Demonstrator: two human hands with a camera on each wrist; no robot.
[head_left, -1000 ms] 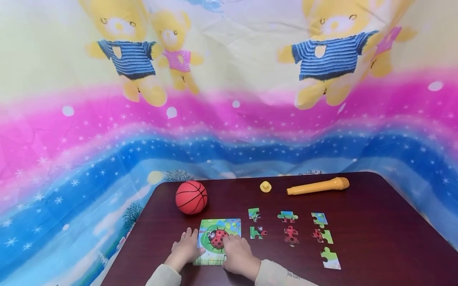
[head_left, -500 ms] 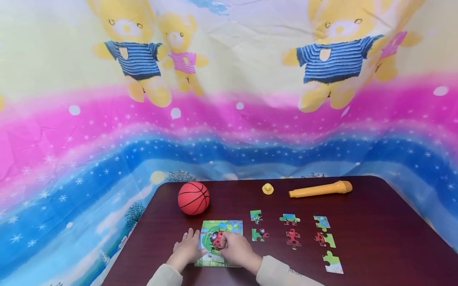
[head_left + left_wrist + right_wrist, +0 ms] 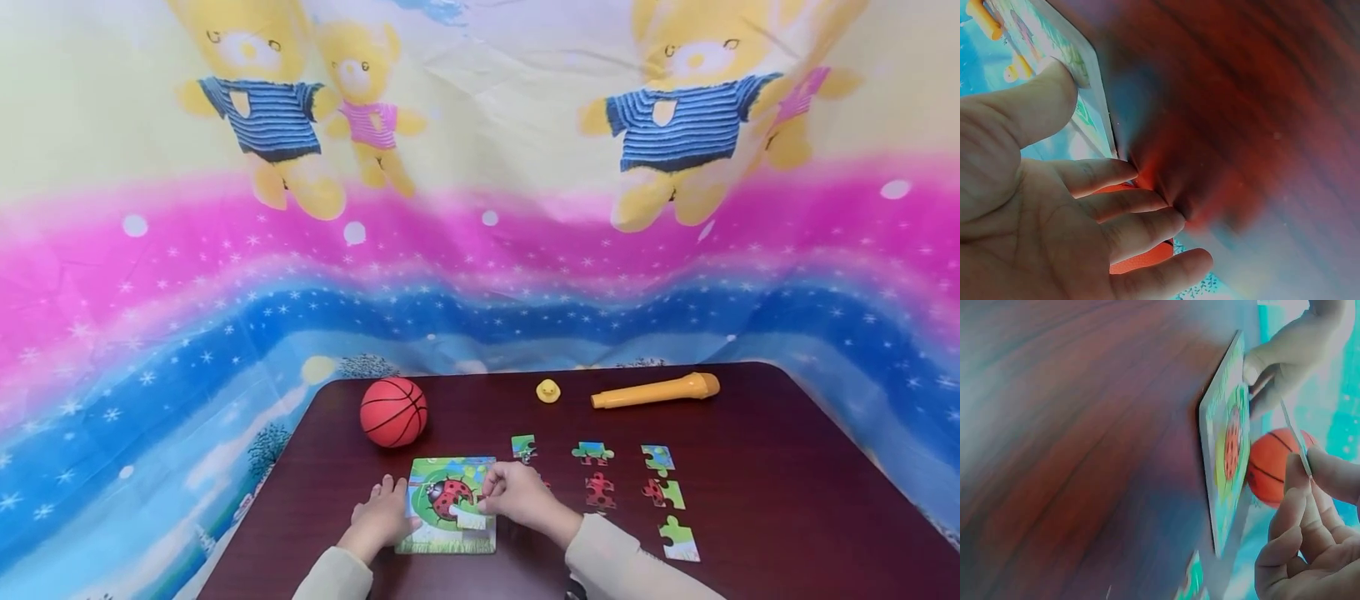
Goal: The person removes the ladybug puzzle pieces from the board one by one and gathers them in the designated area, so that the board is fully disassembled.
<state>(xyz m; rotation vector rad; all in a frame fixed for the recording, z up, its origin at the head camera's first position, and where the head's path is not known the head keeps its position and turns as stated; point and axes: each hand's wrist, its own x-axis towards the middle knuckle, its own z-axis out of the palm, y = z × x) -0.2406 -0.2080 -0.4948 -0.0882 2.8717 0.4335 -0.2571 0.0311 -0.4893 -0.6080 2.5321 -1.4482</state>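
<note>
A square ladybug puzzle board [image 3: 431,547] lies flat on the dark table. My left hand [image 3: 381,517] is beside its left edge, fingers spread straight on the tabletop; in the left wrist view the thumb [image 3: 1054,100] lies over the board's rim. Between thumb and fingertips, my right hand [image 3: 525,498] pinches a puzzle piece [image 3: 472,520] with a green and white print, over the board's lower right part. The right wrist view shows that piece [image 3: 1295,434] nearly edge-on, raised off the board, the other fingers curled.
Several loose puzzle pieces [image 3: 600,490] lie in rows right of the board, one mostly hidden behind my right hand. A red basketball [image 3: 393,412] sits behind the board. Farther back are a yellow rubber duck [image 3: 548,391] and a yellow toy microphone [image 3: 656,390].
My right hand has risen from the board and shifted right, and a pinched puzzle piece now shows in its fingers. The left hand has stayed at the board's left edge.
</note>
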